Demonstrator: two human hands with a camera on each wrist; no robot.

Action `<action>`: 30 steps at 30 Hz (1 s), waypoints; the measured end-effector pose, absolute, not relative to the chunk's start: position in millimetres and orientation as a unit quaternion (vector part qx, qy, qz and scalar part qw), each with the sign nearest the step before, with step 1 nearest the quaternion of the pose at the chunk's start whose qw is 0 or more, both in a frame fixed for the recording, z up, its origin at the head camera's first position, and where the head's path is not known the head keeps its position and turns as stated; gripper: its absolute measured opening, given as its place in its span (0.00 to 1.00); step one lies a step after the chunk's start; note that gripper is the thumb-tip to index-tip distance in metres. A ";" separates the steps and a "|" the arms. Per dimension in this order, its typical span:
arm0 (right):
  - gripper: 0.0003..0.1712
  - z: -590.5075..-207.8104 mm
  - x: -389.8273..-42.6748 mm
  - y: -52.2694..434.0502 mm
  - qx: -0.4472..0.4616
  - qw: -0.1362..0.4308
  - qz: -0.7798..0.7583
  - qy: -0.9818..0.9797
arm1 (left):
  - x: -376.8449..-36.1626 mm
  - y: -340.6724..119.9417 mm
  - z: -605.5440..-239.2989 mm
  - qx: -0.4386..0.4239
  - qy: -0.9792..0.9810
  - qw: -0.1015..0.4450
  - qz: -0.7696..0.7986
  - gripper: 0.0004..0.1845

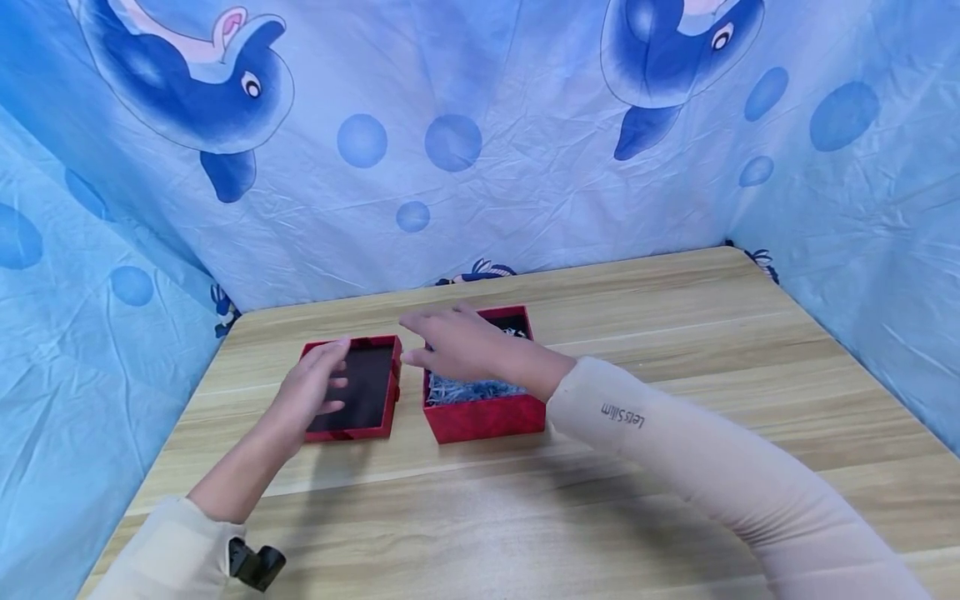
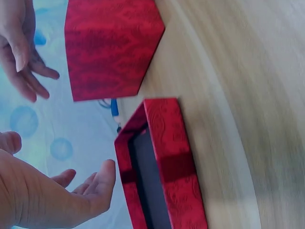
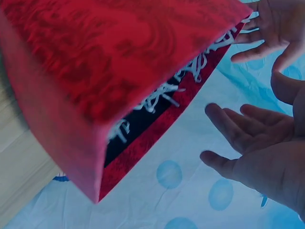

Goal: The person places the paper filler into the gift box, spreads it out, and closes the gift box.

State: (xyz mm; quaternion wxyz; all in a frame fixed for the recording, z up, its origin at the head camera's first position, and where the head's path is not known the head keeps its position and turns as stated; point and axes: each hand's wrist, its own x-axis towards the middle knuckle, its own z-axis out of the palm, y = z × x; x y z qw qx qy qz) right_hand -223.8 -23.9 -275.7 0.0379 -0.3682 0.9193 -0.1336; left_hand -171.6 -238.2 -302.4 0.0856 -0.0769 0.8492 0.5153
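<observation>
A red patterned box (image 1: 487, 419) stands on the table with its top uncovered, filled with pale blue shredded paper (image 1: 468, 390). Over it hovers my right hand (image 1: 468, 343), fingers loosely extended and holding nothing. To the left lies the matching red lid (image 1: 394, 383), its black inside facing up. My left hand (image 1: 306, 392) is raised over the lid's left side, fingers spread apart and thumb up, with nothing in it. In the right wrist view, strands of shredded paper (image 3: 157, 98) poke above the box rim, and both hands show apart from the box.
The wooden table (image 1: 675, 350) extends to the right and front. Behind and beside it hangs a blue cloth backdrop (image 1: 525, 217) with dolphins. Dark blue and white cord ends (image 1: 480, 271) lie at the table's back edge. A small black device (image 1: 255, 564) sits on the left sleeve.
</observation>
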 end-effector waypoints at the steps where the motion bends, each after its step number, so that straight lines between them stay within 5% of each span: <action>1: 0.34 -276.0 -222.8 -26.1 -0.367 0.037 -0.140 0.919 | -171.6 -241.5 -301.6 -0.080 0.848 0.088 0.517 0.44; 20: 0.41 -283.2 -206.3 -64.2 -0.277 0.158 -0.381 0.868 | -185.9 -303.1 -301.7 -0.157 0.872 0.071 0.458 0.54; 30: 0.46 -290.6 -192.3 -88.4 -0.182 0.198 -0.425 0.864 | -196.1 -324.2 -308.8 -0.170 0.877 0.164 0.419 0.59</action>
